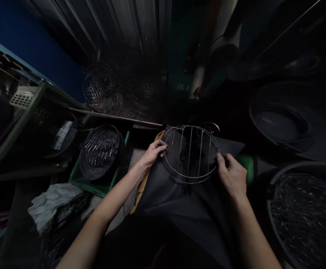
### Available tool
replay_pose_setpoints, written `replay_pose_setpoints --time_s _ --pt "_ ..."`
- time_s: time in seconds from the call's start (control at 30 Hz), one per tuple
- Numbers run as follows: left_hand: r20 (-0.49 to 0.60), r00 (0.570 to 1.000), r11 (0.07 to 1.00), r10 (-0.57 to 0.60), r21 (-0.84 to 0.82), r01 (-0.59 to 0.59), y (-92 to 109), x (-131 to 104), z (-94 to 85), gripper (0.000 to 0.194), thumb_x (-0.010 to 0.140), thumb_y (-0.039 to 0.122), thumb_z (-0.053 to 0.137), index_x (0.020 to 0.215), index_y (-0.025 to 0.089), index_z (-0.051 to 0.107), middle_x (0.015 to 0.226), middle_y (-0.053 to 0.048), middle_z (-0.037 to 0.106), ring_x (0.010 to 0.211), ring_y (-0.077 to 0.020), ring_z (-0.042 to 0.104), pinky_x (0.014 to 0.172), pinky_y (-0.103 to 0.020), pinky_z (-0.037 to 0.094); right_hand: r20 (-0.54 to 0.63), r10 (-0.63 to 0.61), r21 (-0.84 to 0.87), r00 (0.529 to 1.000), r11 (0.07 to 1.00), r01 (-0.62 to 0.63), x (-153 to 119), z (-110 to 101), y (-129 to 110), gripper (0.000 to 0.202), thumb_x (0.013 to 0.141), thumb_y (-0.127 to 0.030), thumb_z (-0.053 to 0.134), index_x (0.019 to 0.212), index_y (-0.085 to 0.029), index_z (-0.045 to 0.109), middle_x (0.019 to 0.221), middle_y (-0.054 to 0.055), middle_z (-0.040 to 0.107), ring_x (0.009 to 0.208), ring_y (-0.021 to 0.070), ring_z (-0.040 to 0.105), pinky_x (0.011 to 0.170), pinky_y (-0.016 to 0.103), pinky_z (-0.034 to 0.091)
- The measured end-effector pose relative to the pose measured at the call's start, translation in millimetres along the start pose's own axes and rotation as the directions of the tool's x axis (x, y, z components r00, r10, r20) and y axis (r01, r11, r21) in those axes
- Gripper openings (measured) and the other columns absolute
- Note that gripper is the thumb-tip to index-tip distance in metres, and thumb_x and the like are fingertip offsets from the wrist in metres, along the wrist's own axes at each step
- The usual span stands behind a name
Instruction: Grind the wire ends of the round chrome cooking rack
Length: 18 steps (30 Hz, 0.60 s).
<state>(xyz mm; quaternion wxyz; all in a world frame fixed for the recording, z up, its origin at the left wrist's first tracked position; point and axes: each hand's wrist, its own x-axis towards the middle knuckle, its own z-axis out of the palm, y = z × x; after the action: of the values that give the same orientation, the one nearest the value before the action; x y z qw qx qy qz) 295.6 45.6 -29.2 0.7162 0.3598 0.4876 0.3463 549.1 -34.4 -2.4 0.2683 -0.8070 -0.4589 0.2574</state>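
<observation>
A round wire rack (191, 153) with two rims and several parallel bars is held over a dark apron (163, 186) on my lap. My left hand (153, 152) pinches its left edge between thumb and fingers. At the opposite edge, my right hand (232, 172) grips the rim, thumb towards the wire. Just behind the rack is a small shiny metal ring (212, 127), partly lost in the dark.
A black bucket (118, 145) of short metal pieces stands in a green crate (112, 186) at left. Wire racks (103, 91) lie piled behind a ledge. A large tub (272, 220) of small metal parts is at right. Machine parts (198, 84) hang above. A cloth (52, 201) lies lower left.
</observation>
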Motion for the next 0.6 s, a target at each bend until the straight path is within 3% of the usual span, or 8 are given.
replay_pose_setpoints --time_s 0.23,0.6 --pt "-0.005 1.000 1.000 0.005 0.006 -0.005 1 0 5.2 0.032 0.067 0.040 0.073 0.071 0.013 0.054 0.059 0.003 0.052 0.045 -0.0017 0.039 0.044 -0.016 0.025 0.026 0.080 -0.021 0.996 0.997 -0.079 9 1 4 0.044 0.078 -0.065 0.038 0.061 -0.025 0.037 0.049 -0.001 0.040 0.049 0.0168 0.039 0.055 0.033 0.034" --pt "-0.026 1.000 1.000 -0.010 -0.012 0.010 -3 5 8.9 0.031 0.068 0.037 0.072 0.071 0.014 0.051 0.056 0.004 0.052 0.046 -0.0027 0.041 0.042 -0.015 0.025 0.132 0.150 -0.090 0.980 0.986 -0.139 12 -2 9 0.043 0.076 -0.065 0.038 0.068 -0.024 0.046 0.057 0.002 0.048 0.058 0.0195 0.045 0.058 0.033 0.035"
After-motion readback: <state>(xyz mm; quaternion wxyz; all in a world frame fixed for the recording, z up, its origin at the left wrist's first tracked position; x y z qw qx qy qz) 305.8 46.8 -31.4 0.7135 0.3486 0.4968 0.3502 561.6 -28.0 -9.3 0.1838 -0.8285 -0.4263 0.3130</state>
